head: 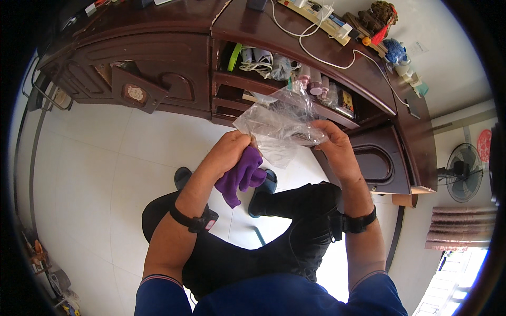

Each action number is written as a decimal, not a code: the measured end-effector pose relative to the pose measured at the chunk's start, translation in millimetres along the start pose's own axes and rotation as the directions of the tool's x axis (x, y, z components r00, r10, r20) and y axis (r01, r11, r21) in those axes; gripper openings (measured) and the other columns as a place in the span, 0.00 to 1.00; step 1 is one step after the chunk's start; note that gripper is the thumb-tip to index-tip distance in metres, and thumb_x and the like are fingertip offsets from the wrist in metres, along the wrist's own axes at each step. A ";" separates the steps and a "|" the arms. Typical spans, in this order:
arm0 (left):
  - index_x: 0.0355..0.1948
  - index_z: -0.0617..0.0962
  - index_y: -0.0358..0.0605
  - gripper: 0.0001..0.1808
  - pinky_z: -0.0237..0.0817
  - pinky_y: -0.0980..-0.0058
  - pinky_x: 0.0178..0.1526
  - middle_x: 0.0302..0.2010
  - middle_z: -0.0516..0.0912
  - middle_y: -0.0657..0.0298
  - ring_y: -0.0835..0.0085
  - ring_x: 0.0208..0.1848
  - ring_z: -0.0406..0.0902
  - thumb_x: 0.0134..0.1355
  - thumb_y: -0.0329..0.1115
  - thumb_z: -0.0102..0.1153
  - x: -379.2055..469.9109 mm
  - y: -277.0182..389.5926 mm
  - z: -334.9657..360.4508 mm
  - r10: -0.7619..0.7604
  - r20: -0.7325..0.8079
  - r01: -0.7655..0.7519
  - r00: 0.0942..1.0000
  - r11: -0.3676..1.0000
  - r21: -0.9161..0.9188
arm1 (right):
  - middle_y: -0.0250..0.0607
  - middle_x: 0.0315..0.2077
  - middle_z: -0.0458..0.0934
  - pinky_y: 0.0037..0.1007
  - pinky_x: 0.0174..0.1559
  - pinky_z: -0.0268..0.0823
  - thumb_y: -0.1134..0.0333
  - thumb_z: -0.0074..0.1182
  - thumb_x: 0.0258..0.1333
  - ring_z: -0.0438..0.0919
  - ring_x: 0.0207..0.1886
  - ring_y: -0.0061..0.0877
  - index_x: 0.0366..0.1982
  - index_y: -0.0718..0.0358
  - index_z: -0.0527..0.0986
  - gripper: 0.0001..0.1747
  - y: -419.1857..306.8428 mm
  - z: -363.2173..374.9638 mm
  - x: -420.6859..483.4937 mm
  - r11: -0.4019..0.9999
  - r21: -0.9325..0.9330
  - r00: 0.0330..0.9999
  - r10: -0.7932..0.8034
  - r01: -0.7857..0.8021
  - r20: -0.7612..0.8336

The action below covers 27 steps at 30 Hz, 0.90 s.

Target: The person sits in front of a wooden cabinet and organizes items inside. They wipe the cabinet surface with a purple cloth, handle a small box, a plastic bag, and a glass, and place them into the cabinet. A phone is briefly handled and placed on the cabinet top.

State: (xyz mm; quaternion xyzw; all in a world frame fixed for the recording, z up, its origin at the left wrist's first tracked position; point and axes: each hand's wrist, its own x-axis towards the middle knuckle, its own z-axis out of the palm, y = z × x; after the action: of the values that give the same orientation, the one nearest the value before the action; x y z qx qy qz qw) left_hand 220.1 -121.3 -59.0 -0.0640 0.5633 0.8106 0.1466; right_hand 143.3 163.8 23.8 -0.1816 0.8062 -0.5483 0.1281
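Note:
A crumpled clear plastic bag (276, 122) is stretched between my two hands in front of the cabinet. My left hand (235, 148) grips a purple cloth (242, 175), which hangs in folds below the fingers, and the bag's left edge meets the same hand. On the other side my right hand (334, 138) pinches the bag's right edge between thumb and fingers. Whether the bag holds anything cannot be made out through its creases.
A dark wooden cabinet (182, 43) curves across the front. Its open shelf holds pink bottles (315, 82) and coiled white cable (255, 68). One small cabinet door (138, 91) hangs ajar at left. A power strip (316, 17) lies on top. Right stands a fan (464, 172).

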 end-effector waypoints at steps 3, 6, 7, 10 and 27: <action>0.36 0.80 0.40 0.16 0.77 0.71 0.47 0.36 0.87 0.55 0.68 0.38 0.85 0.74 0.37 0.44 -1.6 0.5 -0.9 -0.033 0.073 0.029 0.997 0.998 0.054 | 0.40 0.48 0.82 0.26 0.52 0.71 0.69 0.58 0.69 0.78 0.50 0.23 0.56 0.68 0.80 0.17 10.2 3.6 5.4 1.000 0.007 0.997 0.031 -0.030 -0.077; 0.40 0.81 0.39 0.17 0.77 0.72 0.47 0.38 0.88 0.56 0.69 0.39 0.84 0.76 0.38 0.44 -1.7 1.0 -0.2 -0.031 0.118 0.000 0.993 0.967 0.256 | 0.37 0.42 0.84 0.27 0.50 0.71 0.65 0.61 0.71 0.79 0.46 0.22 0.49 0.69 0.83 0.14 13.4 2.2 6.1 0.993 0.044 0.992 0.111 -0.109 -0.051; 0.42 0.82 0.38 0.18 0.76 0.72 0.47 0.39 0.88 0.56 0.69 0.39 0.84 0.76 0.39 0.43 -1.2 1.7 0.4 -0.041 0.118 -0.002 0.992 0.940 0.341 | 0.35 0.39 0.85 0.28 0.49 0.71 0.64 0.62 0.71 0.79 0.44 0.22 0.46 0.69 0.83 0.14 13.2 1.8 5.8 0.991 0.067 0.993 0.114 -0.113 -0.018; 0.51 0.82 0.34 0.22 0.74 0.76 0.49 0.42 0.90 0.57 0.73 0.40 0.83 0.76 0.46 0.51 -3.6 1.8 8.1 0.071 0.053 -0.084 0.996 0.945 0.315 | 0.30 0.29 0.83 0.30 0.41 0.72 0.63 0.62 0.70 0.79 0.35 0.20 0.40 0.68 0.84 0.13 14.5 10.5 7.6 0.977 0.096 0.973 0.200 -0.190 -0.112; 0.50 0.76 0.40 0.16 0.74 0.63 0.42 0.39 0.86 0.49 0.57 0.39 0.85 0.73 0.42 0.62 -7.0 1.0 40.4 0.481 -0.191 -0.262 0.855 0.720 0.643 | 0.52 0.22 0.73 0.40 0.32 0.68 0.72 0.63 0.57 0.74 0.25 0.44 0.24 0.66 0.70 0.13 16.1 71.1 8.7 0.825 -0.562 0.841 -0.346 0.061 -0.416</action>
State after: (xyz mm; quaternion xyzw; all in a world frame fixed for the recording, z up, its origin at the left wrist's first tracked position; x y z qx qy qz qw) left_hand 228.9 -85.2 -41.8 -0.0393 0.8061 0.5801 -0.1104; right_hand 161.8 105.8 -17.3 -0.1491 0.9047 -0.3443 -0.2019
